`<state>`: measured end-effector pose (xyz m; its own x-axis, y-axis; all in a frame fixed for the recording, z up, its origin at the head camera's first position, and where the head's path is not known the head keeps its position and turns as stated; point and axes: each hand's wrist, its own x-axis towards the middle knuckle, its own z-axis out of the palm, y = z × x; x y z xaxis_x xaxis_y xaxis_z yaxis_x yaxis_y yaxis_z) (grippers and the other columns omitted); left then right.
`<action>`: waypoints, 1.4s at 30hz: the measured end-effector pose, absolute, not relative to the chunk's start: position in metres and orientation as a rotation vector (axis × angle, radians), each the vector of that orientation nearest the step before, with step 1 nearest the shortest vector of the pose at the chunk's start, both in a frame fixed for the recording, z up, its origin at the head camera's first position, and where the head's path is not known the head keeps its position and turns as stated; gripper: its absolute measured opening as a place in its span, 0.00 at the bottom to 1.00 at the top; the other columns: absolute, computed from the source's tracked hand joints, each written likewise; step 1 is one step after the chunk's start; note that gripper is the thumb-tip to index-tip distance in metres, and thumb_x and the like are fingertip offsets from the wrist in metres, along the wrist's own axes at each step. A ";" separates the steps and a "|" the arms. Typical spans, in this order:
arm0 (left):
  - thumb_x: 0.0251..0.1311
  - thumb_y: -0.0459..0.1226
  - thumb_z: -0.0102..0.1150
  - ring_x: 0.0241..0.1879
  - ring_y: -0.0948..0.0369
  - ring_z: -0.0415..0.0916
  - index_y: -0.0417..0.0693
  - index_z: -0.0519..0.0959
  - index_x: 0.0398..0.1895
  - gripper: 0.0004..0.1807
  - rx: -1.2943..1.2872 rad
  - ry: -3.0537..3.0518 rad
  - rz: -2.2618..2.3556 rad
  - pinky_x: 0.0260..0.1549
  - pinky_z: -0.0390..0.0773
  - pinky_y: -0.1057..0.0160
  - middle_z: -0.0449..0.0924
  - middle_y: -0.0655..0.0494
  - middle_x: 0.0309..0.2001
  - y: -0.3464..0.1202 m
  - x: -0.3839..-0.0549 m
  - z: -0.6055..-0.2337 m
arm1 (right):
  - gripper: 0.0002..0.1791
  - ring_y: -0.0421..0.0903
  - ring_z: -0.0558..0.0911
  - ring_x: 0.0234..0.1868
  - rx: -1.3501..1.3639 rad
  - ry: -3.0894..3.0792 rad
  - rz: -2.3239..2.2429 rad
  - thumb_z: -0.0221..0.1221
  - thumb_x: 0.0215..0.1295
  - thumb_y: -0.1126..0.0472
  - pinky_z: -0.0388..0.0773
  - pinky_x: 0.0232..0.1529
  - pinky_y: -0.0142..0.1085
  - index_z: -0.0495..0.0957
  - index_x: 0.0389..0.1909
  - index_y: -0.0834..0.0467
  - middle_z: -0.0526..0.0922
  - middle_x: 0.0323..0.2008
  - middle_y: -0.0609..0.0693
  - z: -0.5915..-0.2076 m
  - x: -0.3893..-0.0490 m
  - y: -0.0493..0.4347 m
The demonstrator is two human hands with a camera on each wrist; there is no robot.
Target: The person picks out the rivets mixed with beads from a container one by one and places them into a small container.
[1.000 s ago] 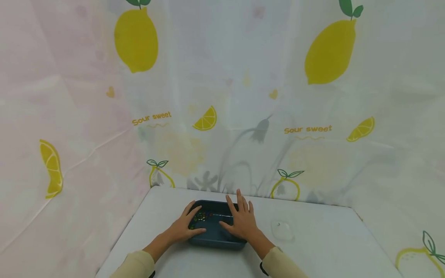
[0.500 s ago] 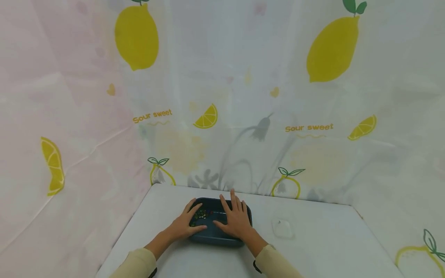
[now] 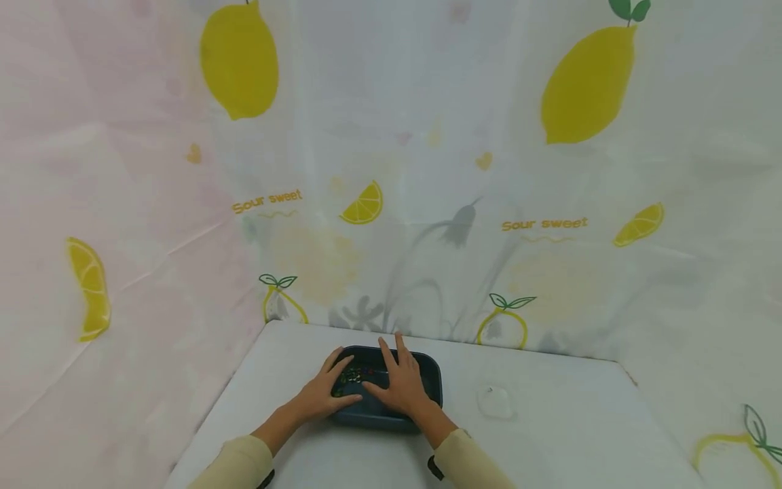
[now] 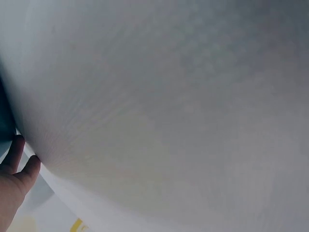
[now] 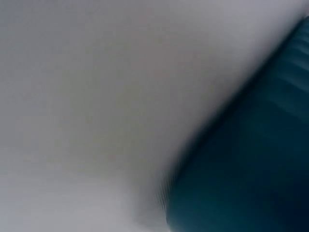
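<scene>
The backdrop [image 3: 421, 170] behind the tray [image 3: 377, 422] reads "Sour sweet".

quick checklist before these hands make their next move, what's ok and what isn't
1. Dark blue tray resting on the white table: ok.
2. Small colored pieces inside the tray, toward its left end: ok.
3. Left hand at the tray's left end: ok.
4. Right hand over the tray: ok, but whether it touches any pieces, cannot tell.
5. Clear item apart from the tray, to its right: ok.
6. Pieces visible to the wrist cameras: not ok, neither shows them.
</scene>
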<state>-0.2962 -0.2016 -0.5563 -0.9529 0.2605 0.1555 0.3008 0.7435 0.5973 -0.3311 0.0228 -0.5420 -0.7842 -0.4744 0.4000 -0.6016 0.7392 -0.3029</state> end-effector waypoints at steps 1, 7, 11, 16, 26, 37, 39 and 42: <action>0.56 0.61 0.64 0.67 0.38 0.65 0.51 0.57 0.77 0.50 -0.471 -2.870 -1.000 0.52 0.72 0.33 0.41 0.42 0.79 -0.201 -0.297 -0.556 | 0.51 0.67 0.63 0.71 0.847 -2.612 0.635 0.64 0.60 0.37 0.66 0.62 0.64 0.53 0.78 0.52 0.48 0.77 0.65 -0.542 -0.332 0.023; 0.56 0.60 0.65 0.67 0.38 0.65 0.51 0.58 0.77 0.49 -0.477 -2.862 -0.977 0.52 0.73 0.35 0.42 0.42 0.79 -0.200 -0.299 -0.552 | 0.40 0.59 0.74 0.62 0.919 -2.465 0.757 0.71 0.57 0.46 0.75 0.56 0.55 0.68 0.68 0.56 0.70 0.63 0.61 -0.541 -0.339 0.017; 0.57 0.61 0.64 0.67 0.39 0.65 0.51 0.57 0.77 0.49 -0.478 -2.867 -0.972 0.53 0.73 0.35 0.41 0.43 0.79 -0.201 -0.301 -0.550 | 0.35 0.53 0.78 0.55 0.904 -2.505 0.934 0.70 0.58 0.49 0.79 0.53 0.47 0.71 0.64 0.58 0.76 0.56 0.57 -0.542 -0.345 0.010; 0.57 0.62 0.63 0.67 0.38 0.65 0.51 0.57 0.77 0.49 -0.488 -2.870 -0.970 0.52 0.74 0.36 0.41 0.43 0.79 -0.203 -0.302 -0.554 | 0.28 0.54 0.84 0.46 0.897 -2.525 1.212 0.70 0.59 0.56 0.82 0.47 0.41 0.76 0.58 0.62 0.81 0.50 0.58 -0.545 -0.347 0.002; 0.57 0.59 0.65 0.65 0.38 0.67 0.46 0.58 0.76 0.49 -0.494 -2.834 -0.986 0.51 0.74 0.35 0.43 0.41 0.79 -0.204 -0.298 -0.558 | 0.18 0.54 0.86 0.43 0.851 -2.642 1.416 0.69 0.59 0.60 0.82 0.40 0.38 0.81 0.49 0.64 0.84 0.46 0.59 -0.543 -0.342 -0.020; 0.58 0.60 0.63 0.64 0.37 0.69 0.46 0.57 0.77 0.49 -0.500 -2.832 -1.022 0.49 0.74 0.35 0.43 0.40 0.78 -0.201 -0.294 -0.562 | 0.10 0.50 0.86 0.38 0.787 -2.674 1.483 0.69 0.59 0.65 0.82 0.37 0.36 0.84 0.40 0.65 0.87 0.38 0.59 -0.561 -0.346 -0.025; 0.58 0.60 0.63 0.64 0.37 0.69 0.47 0.57 0.77 0.49 -0.493 -2.831 -1.031 0.50 0.74 0.34 0.43 0.40 0.79 -0.201 -0.295 -0.561 | 0.10 0.51 0.86 0.38 0.787 -2.675 1.452 0.69 0.58 0.65 0.82 0.37 0.37 0.85 0.39 0.65 0.87 0.37 0.58 -0.560 -0.347 -0.026; 0.58 0.60 0.63 0.64 0.37 0.69 0.47 0.57 0.77 0.49 -0.489 -2.816 -1.039 0.50 0.73 0.34 0.43 0.41 0.79 -0.201 -0.297 -0.559 | 0.09 0.50 0.86 0.37 0.783 -2.674 1.387 0.69 0.58 0.64 0.82 0.37 0.36 0.85 0.38 0.64 0.88 0.36 0.56 -0.558 -0.349 -0.026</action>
<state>-0.2969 -0.2005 -0.5593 -0.9433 0.2628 0.2026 0.3315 0.7155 0.6149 -0.3495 -0.0263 -0.5581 -0.8730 -0.4192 0.2494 -0.4453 0.4764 -0.7581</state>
